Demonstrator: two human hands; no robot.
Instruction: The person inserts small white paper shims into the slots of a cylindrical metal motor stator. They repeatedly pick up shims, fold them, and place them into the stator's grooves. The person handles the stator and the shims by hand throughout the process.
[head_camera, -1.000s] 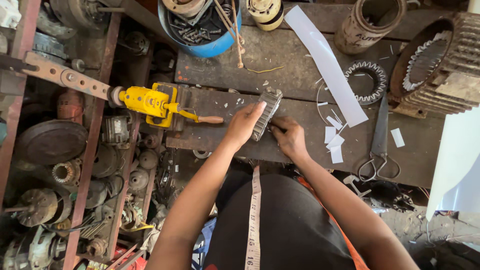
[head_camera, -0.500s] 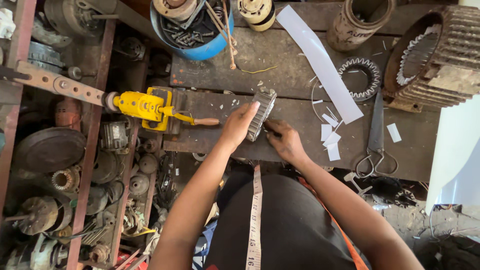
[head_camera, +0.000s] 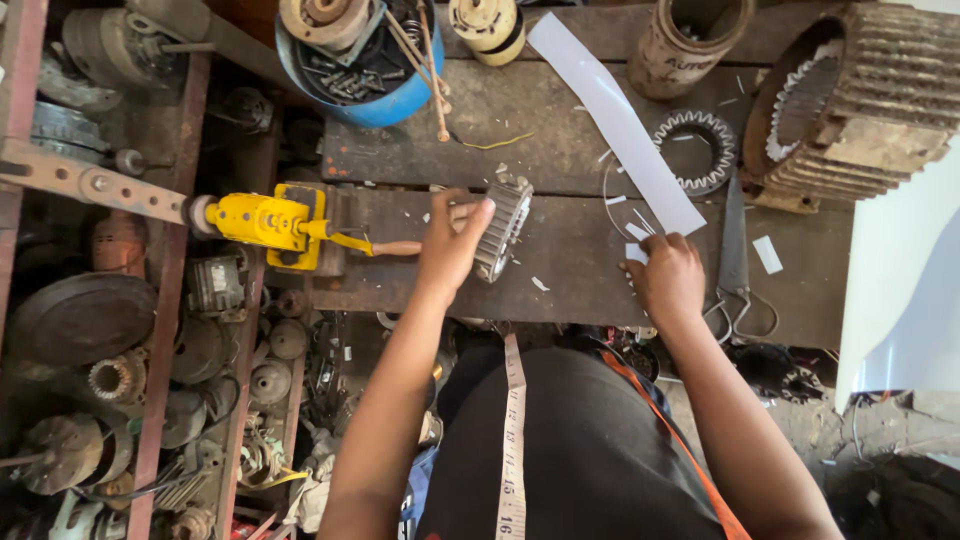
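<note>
head view: left hand (head_camera: 450, 250) grips a slotted metal core (head_camera: 503, 228), fingers wrapped round it, mid workbench (head_camera: 560, 140) near the front edge. right hand (head_camera: 668, 280) pinches small white paper pieces (head_camera: 636, 252), fingers closed, beside a long white paper strip (head_camera: 615, 120). scissors (head_camera: 735, 260) just right.

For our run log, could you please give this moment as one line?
left hand: holds slotted stator core | right hand: on white paper slips | wooden bench
</note>
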